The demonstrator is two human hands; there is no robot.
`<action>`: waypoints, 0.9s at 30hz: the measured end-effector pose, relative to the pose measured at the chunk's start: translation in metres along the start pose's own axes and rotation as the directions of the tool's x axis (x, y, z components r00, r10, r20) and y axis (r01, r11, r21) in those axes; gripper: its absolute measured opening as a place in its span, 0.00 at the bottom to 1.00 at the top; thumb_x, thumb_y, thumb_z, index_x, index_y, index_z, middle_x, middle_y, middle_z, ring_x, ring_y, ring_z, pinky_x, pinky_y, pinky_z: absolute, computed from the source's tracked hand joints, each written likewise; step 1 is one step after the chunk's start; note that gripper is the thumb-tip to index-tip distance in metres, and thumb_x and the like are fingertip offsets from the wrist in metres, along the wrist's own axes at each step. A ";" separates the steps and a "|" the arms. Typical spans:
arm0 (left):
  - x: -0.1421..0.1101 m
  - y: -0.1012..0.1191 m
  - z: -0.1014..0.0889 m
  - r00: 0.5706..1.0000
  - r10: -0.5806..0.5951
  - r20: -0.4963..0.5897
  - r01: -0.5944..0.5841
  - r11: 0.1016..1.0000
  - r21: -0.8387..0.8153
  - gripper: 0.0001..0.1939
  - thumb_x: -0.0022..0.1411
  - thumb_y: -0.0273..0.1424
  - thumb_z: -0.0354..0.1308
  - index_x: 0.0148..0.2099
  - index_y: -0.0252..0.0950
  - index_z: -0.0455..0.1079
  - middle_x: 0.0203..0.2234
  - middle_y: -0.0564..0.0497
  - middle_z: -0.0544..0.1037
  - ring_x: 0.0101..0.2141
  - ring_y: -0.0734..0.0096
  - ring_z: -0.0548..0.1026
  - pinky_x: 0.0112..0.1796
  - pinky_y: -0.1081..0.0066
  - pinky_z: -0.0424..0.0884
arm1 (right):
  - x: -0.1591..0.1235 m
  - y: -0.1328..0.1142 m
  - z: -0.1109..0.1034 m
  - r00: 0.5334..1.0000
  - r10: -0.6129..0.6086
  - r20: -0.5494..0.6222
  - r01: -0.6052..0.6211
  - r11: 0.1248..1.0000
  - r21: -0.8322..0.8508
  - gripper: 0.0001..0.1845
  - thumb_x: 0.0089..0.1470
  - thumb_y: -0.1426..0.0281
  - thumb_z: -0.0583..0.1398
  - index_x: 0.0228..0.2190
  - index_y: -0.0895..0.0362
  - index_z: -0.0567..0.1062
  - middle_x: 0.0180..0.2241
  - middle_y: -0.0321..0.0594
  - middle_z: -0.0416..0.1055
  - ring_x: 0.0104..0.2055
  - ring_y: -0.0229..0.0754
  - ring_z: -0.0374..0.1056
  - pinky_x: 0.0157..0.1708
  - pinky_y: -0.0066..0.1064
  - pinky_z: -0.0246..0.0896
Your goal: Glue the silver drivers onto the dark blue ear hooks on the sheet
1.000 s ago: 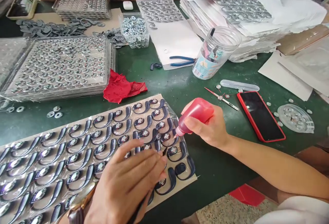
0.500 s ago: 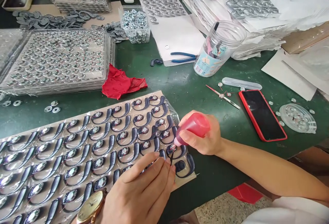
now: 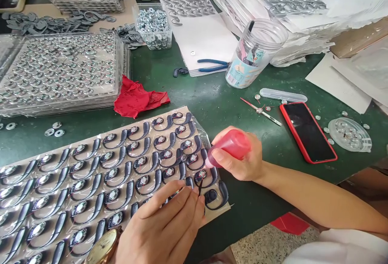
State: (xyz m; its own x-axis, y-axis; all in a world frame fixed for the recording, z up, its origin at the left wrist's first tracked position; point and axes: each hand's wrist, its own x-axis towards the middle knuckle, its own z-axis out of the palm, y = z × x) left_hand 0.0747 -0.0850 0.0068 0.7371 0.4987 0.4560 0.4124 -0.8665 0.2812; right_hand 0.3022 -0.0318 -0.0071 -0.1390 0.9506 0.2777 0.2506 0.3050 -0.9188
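Compared with a second ago, the red bottle (image 3: 232, 148) is sitting one piece nearer along the right edge, its nozzle pointing just beside a dark hook-shaped piece (image 3: 200, 174) on the tan board (image 3: 223, 210); the right hand (image 3: 253, 159) is clamping thumb and fingers round the bottle; the left hand (image 3: 169, 223) is pinching a dark pointed tool (image 3: 200, 187) at that piece, fingers held together. Beyond the board, a red cloth (image 3: 136, 97) is lying; a clear jar (image 3: 254, 55) is standing farther right; a phone (image 3: 309, 132) is resting near it.
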 end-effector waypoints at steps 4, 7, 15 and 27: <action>0.001 -0.001 -0.002 1.000 0.007 0.002 -0.007 1.000 -0.003 0.14 0.71 0.22 0.49 0.45 0.28 0.77 0.42 0.47 0.83 0.46 0.67 0.80 0.66 0.60 0.53 | 0.002 0.001 -0.001 1.000 -0.001 -0.008 0.001 0.997 -0.074 0.14 0.55 0.65 0.65 0.21 0.56 0.72 0.18 0.35 0.75 0.20 0.37 0.71 0.23 0.30 0.65; 0.000 -0.001 -0.002 1.000 -0.006 -0.010 0.006 1.000 -0.008 0.13 0.71 0.22 0.50 0.44 0.29 0.77 0.42 0.47 0.83 0.46 0.67 0.80 0.66 0.60 0.54 | 0.002 0.000 0.000 0.998 0.049 0.029 -0.047 0.997 -0.063 0.13 0.55 0.63 0.65 0.24 0.57 0.74 0.17 0.37 0.75 0.19 0.38 0.70 0.22 0.30 0.65; 0.001 -0.002 -0.002 0.999 -0.024 0.021 0.025 0.999 -0.021 0.13 0.71 0.23 0.50 0.44 0.30 0.77 0.41 0.49 0.83 0.45 0.69 0.80 0.64 0.62 0.56 | 0.004 -0.006 -0.001 0.999 -0.042 0.003 0.042 0.993 -0.108 0.15 0.57 0.66 0.63 0.21 0.58 0.76 0.17 0.38 0.75 0.18 0.37 0.69 0.22 0.30 0.64; -0.002 -0.004 0.000 0.998 -0.058 -0.003 0.057 0.995 -0.077 0.14 0.70 0.21 0.50 0.44 0.31 0.78 0.43 0.49 0.83 0.46 0.69 0.78 0.63 0.60 0.57 | 0.004 -0.006 -0.003 0.999 -0.028 0.017 0.029 0.998 -0.051 0.13 0.56 0.66 0.64 0.22 0.59 0.75 0.14 0.37 0.71 0.16 0.37 0.67 0.19 0.29 0.59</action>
State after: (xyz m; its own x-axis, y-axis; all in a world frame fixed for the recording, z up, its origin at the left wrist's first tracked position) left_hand 0.0718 -0.0823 0.0046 0.7102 0.5481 0.4418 0.4117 -0.8324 0.3710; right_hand 0.3034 -0.0297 0.0007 -0.1627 0.9404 0.2986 0.2952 0.3352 -0.8947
